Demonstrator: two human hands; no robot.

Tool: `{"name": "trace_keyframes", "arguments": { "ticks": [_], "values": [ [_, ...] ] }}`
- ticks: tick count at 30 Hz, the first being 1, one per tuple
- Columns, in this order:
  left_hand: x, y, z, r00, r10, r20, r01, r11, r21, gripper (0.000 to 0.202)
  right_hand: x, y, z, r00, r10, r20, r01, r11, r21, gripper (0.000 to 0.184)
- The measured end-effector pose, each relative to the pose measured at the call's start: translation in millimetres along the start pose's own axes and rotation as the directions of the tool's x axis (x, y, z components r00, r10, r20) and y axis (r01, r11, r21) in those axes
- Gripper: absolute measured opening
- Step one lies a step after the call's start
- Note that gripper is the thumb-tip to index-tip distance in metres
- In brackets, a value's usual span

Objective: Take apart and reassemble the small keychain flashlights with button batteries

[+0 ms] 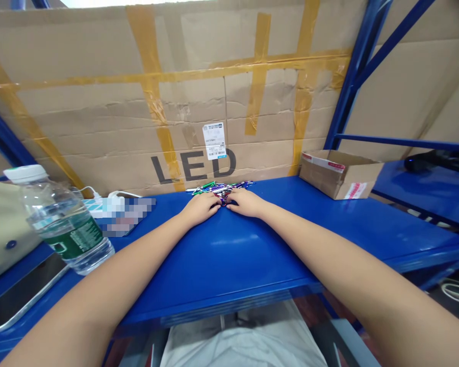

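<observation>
A loose pile of shiny pens, in green, purple, blue and silver, lies on the blue table against the large cardboard. My left hand reaches the pile's near side, its fingers curled on some of the pens. From the other side, my right hand has its fingers bent around the pens in the same spot. The thumbs point at each other with a small gap between them. Dark and reddish pen parts show between the fingertips; the rest of what I grip is hidden.
On the left stand a water bottle, a phone, a white power strip with cables and a pale bag. An open cardboard box sits at the back right. Blue frame posts rise beside the taped cardboard.
</observation>
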State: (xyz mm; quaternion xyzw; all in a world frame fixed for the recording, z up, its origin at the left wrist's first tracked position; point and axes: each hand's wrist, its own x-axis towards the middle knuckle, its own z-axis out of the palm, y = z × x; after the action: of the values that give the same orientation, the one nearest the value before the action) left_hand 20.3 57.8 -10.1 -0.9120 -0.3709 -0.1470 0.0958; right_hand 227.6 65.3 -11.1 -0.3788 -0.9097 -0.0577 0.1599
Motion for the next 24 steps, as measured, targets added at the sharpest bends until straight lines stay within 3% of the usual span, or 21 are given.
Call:
{"name": "trace_keyframes", "arguments": {
  "ticks": [6,10,14,16,18,21,24],
  "values": [
    [1,2,-2.7,0.999,-0.028,-0.034,0.029,0.999,0.025,0.021,0,3,-2,0.999,0.026,0.029,-0.025,0.999,-0.036,0.024],
    [-1,-10,-22.7,0.977,-0.199,-0.078,0.199,0.98,-0.011,0.023,-1,7,-9,0.996,0.082,0.021,-0.081,0.997,-0.017,0.022],
    [-11,-29,-41.9,0.936,-0.339,0.092,0.346,0.935,-0.074,0.035,-4,10,-16,0.987,0.143,-0.079,-0.14,0.989,0.046,0.021],
    [-15,-32,-43.9,0.911,-0.351,0.215,0.377,0.921,-0.093,0.037,-5,10,-17,0.989,0.116,-0.093,-0.11,0.992,0.067,0.031],
    [-16,-32,-42.2,0.898,-0.324,0.297,0.365,0.927,-0.092,0.027,-5,9,-16,0.995,0.072,-0.064,-0.067,0.995,0.077,0.032],
    [-14,-31,-41.1,0.907,-0.292,0.304,0.317,0.948,-0.036,0.019,-2,6,-12,1.0,0.026,0.005,-0.026,0.997,0.071,0.017],
    [-11,-33,-48.4,0.925,-0.316,0.209,0.314,0.948,0.042,0.02,1,4,-7,0.999,0.008,0.035,-0.01,0.998,0.061,0.013]
  ]
}}
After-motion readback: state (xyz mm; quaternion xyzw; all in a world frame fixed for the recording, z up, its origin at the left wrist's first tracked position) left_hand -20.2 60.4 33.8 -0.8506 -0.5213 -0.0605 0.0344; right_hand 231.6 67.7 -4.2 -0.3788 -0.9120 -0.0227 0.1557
